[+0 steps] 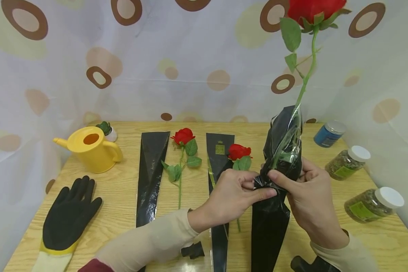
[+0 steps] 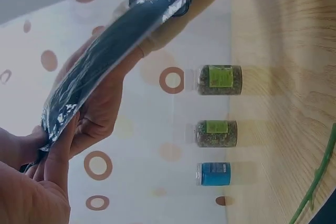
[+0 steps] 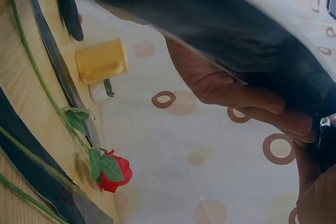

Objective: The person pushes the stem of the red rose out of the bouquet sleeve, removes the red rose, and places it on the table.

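Observation:
A red rose on a long green stem rises from the top of a black flower sleeve at the right in the head view. Clear film shows around the lower stem, above the bunched middle of the sleeve. My left hand pinches the gathered black film between thumb and fingers from the left. My right hand grips the bunched sleeve from the other side, its thumb across the front. In the left wrist view the sleeve slants up from the fingers. Its plain lower part hangs over the table in the head view.
Two roses, the left one and the right one, lie beside flat black sleeves. Leftward are a yellow watering can, a potted succulent and a black glove. White-lidded jars and a blue jar line the right.

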Tool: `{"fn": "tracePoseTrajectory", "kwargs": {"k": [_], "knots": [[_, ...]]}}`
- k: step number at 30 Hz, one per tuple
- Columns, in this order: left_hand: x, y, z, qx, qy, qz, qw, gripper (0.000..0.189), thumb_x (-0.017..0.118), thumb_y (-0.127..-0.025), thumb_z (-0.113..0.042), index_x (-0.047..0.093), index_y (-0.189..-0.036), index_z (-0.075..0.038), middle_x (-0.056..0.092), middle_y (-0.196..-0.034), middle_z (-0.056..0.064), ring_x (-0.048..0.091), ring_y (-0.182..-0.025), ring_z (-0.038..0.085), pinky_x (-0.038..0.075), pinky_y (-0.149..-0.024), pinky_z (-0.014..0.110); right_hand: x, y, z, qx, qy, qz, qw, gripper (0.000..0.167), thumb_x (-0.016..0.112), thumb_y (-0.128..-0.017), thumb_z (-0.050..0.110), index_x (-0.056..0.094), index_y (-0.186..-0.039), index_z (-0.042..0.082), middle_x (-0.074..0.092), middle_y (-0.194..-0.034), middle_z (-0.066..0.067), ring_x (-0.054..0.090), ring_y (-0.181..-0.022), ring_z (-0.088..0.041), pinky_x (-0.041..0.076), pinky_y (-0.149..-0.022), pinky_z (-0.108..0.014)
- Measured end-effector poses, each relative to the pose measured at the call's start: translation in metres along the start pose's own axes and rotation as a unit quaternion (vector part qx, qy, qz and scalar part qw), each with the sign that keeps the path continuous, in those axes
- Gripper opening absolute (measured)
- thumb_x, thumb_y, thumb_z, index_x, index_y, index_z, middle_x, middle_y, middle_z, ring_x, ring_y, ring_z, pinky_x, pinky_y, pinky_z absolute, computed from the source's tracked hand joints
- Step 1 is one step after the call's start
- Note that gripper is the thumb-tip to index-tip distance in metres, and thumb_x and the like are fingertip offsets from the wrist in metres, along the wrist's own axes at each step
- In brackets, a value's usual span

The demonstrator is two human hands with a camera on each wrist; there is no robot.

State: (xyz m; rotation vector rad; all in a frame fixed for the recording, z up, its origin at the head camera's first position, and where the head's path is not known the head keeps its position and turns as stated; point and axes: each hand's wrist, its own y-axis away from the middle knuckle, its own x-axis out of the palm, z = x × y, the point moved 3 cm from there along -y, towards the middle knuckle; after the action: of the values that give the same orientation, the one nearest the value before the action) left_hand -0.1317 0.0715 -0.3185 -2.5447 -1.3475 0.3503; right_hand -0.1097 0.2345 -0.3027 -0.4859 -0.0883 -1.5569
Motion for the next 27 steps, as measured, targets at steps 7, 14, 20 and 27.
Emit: {"fn": "tracePoseTrajectory", "kwargs": {"k": [7, 14, 20, 27], "knots": [[0.003, 0.009, 0.01, -0.041, -0.012, 0.024, 0.9988, 0.055, 0.076, -0.089, -0.02, 0.033, -0.056, -0.011, 0.017, -0.052, -0.005, 0.019, -0.042, 0.013, 0.019, -0.047, 0.024, -0.002, -0.002, 0.009, -0.022, 0.041, -0.008, 0.9989, 0.05, 0.064, -0.084, -0.022, 0.054, -0.132, -0.013, 0.07, -0.11, -0.015, 0.069, -0.093, -0.02, 0.052, -0.085, -0.036], [0.007, 0.019, 0.015, -0.082, 0.008, 0.053, 0.9952, 0.054, 0.077, -0.088, -0.021, 0.036, -0.056, -0.012, 0.018, -0.053, -0.007, 0.017, -0.044, 0.009, 0.018, -0.045, 0.023, -0.002, -0.005, 0.017, -0.004, 0.049, -0.006, 0.9988, 0.059, 0.069, -0.08, -0.022, 0.054, -0.135, -0.008, 0.066, -0.121, -0.018, 0.066, -0.105, -0.026, 0.054, -0.08, -0.037], [0.004, 0.019, 0.015, -0.099, -0.001, 0.106, 0.9894, 0.045, 0.077, -0.089, -0.018, 0.042, -0.06, -0.012, 0.021, -0.051, -0.008, 0.02, -0.043, 0.008, 0.022, -0.047, 0.021, -0.001, -0.007, 0.022, -0.006, 0.069, 0.006, 0.9976, 0.06, 0.068, -0.081, -0.022, 0.052, -0.137, -0.006, 0.063, -0.125, -0.016, 0.064, -0.108, -0.025, 0.054, -0.081, -0.035], [-0.005, 0.004, 0.001, -0.03, -0.013, 0.062, 0.9975, 0.039, 0.073, -0.092, -0.018, 0.043, -0.071, -0.007, 0.018, -0.059, 0.001, 0.019, -0.051, 0.015, 0.023, -0.055, 0.025, 0.003, -0.011, 0.029, -0.058, 0.105, -0.009, 0.9927, 0.06, 0.069, -0.079, -0.023, 0.054, -0.135, -0.008, 0.061, -0.128, -0.017, 0.061, -0.113, -0.026, 0.053, -0.083, -0.034]]}}
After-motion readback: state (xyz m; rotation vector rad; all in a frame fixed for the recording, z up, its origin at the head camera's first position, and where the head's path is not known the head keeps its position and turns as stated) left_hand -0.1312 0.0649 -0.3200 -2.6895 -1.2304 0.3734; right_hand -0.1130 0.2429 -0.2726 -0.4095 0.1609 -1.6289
